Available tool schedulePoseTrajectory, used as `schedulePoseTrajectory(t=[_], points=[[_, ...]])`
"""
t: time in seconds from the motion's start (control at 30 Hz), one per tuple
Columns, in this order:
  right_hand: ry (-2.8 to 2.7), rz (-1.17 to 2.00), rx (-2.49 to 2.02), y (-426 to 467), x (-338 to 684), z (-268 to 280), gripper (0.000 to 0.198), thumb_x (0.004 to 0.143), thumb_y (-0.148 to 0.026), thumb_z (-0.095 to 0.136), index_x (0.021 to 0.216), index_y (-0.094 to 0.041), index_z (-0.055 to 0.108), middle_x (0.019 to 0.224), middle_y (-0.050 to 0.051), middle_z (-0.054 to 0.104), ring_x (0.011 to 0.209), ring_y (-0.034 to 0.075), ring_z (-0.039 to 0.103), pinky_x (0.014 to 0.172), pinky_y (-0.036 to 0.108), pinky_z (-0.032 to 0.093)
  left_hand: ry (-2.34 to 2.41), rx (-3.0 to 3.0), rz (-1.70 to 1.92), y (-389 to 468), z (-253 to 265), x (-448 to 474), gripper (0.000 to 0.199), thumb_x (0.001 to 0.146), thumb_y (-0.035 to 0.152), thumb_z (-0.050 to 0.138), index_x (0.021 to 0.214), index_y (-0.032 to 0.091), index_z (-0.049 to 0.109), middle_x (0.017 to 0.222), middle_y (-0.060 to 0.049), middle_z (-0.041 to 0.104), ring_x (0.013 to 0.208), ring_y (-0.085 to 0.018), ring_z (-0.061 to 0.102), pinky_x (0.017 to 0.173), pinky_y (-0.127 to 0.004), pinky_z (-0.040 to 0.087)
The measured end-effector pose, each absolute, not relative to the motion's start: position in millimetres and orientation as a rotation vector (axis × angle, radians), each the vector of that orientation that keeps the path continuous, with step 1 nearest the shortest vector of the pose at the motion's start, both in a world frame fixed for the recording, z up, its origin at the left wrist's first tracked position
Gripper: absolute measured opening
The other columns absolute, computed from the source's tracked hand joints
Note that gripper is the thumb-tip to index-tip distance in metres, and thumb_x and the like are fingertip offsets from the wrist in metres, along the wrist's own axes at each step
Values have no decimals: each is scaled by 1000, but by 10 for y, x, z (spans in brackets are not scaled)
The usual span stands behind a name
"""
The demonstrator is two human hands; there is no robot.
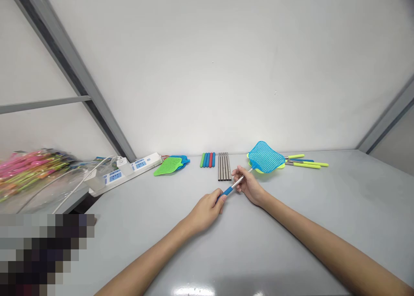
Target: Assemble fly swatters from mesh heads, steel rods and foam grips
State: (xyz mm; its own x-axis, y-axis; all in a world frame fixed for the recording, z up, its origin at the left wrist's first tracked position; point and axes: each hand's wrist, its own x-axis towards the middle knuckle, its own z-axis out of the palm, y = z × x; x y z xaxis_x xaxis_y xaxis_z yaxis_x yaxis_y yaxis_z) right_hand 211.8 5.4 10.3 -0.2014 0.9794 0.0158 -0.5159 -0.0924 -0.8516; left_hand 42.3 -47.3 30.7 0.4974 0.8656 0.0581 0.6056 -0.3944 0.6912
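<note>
A fly swatter with a blue mesh head slants across the middle of the view above the table. My left hand is closed round its blue handle. Farther up, my right hand grips the metal rod just below the head, with the fingers curled. Beyond the hands, several metal tubes lie side by side. Next to them is a row of green, blue and red handles. Loose green and blue swatter heads overlap farther left.
Fly swatters with yellow-green handles lie at the right, their heads partly behind the blue one. A white power strip with chargers and cables runs along the left. Bagged colourful swatters are heaped beyond it. A wall closes the back.
</note>
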Motion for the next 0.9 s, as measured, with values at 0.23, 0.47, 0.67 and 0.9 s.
schedulePoseTrajectory(t=[0.23, 0.47, 0.67, 0.9], points=[[-656, 1673, -593, 157, 2218, 155, 16, 74, -32, 56, 69, -16, 58, 55, -2, 51, 49, 10, 48, 47, 22, 41, 1269, 2113, 615, -474, 232, 462, 28, 88, 37, 26, 68, 21, 37, 58, 3, 49, 55, -15, 46, 54, -25, 30], [-521, 1720, -453, 194, 2355, 522, 20, 82, -20, 45, 62, -18, 48, 43, -7, 37, 40, 6, 38, 48, 18, 39, 1262, 2082, 707, -546, 242, 514, 25, 89, 36, 24, 74, 21, 38, 61, 3, 49, 59, -14, 48, 56, -24, 32], [-609, 1787, -407, 1, 2261, 1065, 46, 84, -33, 45, 46, -19, 23, 37, -9, 14, 32, 6, 14, 34, 20, 20, 1230, 1901, 809, -690, 397, 621, 25, 87, 36, 28, 70, 20, 38, 59, 4, 45, 52, -12, 41, 51, -23, 28], [-937, 1792, -360, -157, 2154, 1400, 51, 80, -54, 42, 47, -18, 26, 42, -9, 12, 35, 4, 10, 35, 19, 13, 1167, 1682, 965, -825, 523, 744, 31, 86, 45, 31, 68, 19, 36, 58, 5, 31, 52, -10, 28, 48, -21, 25]])
